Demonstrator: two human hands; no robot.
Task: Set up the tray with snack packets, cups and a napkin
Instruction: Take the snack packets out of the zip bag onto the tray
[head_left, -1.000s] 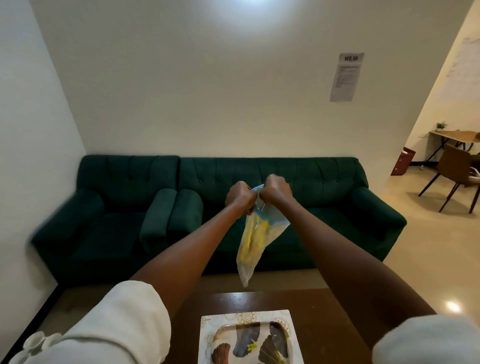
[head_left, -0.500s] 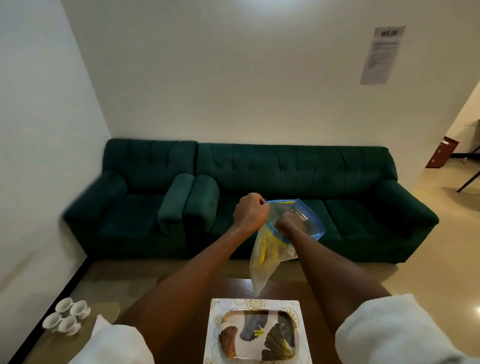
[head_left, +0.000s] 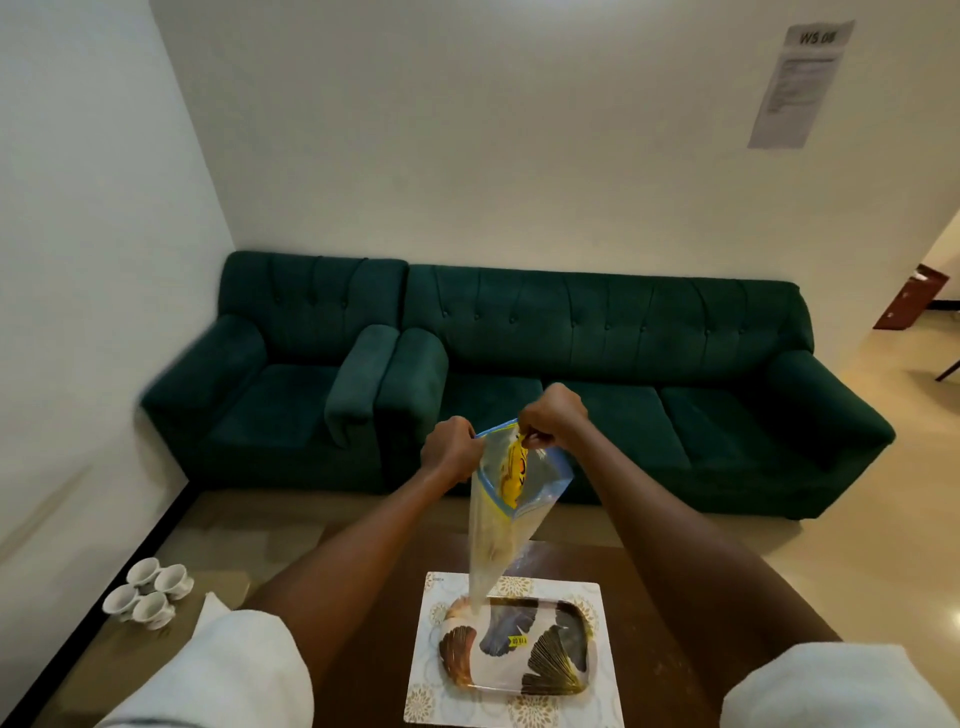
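A clear zip bag (head_left: 498, 535) with a blue rim hangs in the air above the tray (head_left: 514, 647). My left hand (head_left: 449, 449) pinches the bag's left rim and holds its mouth open. My right hand (head_left: 553, 415) grips a yellow snack packet (head_left: 511, 470) that sticks halfway out of the bag's mouth. The tray has a shell and leaf pattern and lies on a white patterned mat (head_left: 514, 701) on the dark brown table (head_left: 675, 649). Several white cups (head_left: 148, 590) stand together on a low side surface at the lower left.
A dark green sofa (head_left: 623, 374) and matching armchair (head_left: 280, 374) line the wall beyond the table. A strip of pale floor lies between them and the table. A paper notice (head_left: 797, 85) hangs on the wall at upper right.
The camera has tilted down and left, which brings the tray and cups into view. My right hand went into the opened bag and now lifts the yellow packet up through its mouth.
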